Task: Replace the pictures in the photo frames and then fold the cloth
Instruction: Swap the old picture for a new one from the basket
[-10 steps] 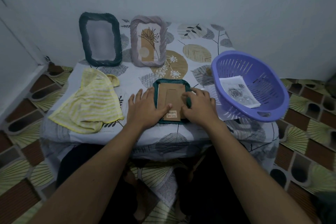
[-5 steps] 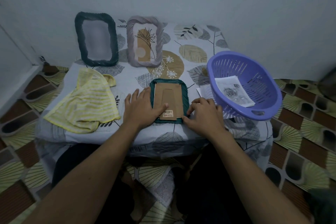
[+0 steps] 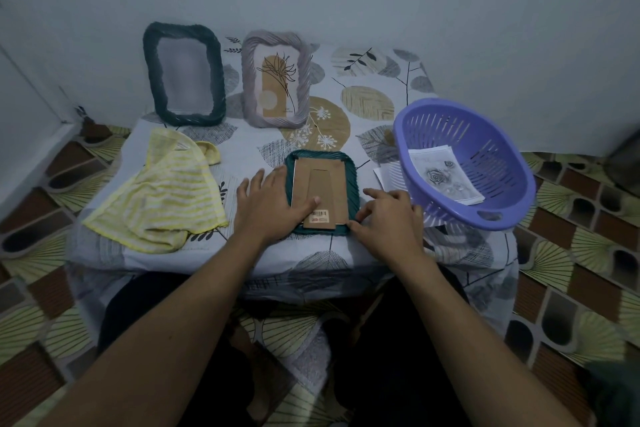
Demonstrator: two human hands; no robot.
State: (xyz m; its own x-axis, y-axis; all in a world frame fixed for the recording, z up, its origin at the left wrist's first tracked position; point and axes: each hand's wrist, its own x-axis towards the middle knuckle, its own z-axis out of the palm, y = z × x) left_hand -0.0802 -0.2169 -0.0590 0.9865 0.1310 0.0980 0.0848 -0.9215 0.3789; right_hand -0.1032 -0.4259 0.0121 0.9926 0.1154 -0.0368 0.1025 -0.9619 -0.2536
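A teal photo frame (image 3: 351, 180) lies face down near the table's front edge, its brown cardboard back (image 3: 322, 187) up. My left hand (image 3: 268, 204) rests flat on the frame's left side, thumb on the cardboard. My right hand (image 3: 388, 218) touches the frame's lower right corner with its fingertips. A dark green frame (image 3: 149, 80) and a grey frame (image 3: 249, 80) with a plant picture lean against the wall. A yellow striped cloth (image 3: 162, 194) lies crumpled at the left.
A purple slotted basket (image 3: 519, 198) stands at the right with flower pictures (image 3: 446, 177) inside. A paper sheet (image 3: 382, 173) pokes out beside it. The small table has a leaf-patterned cover (image 3: 367, 104), a wall behind and tiled floor around.
My right hand has slid from the frame's right edge down to its lower right corner. My left hand has stayed on the frame's left side.
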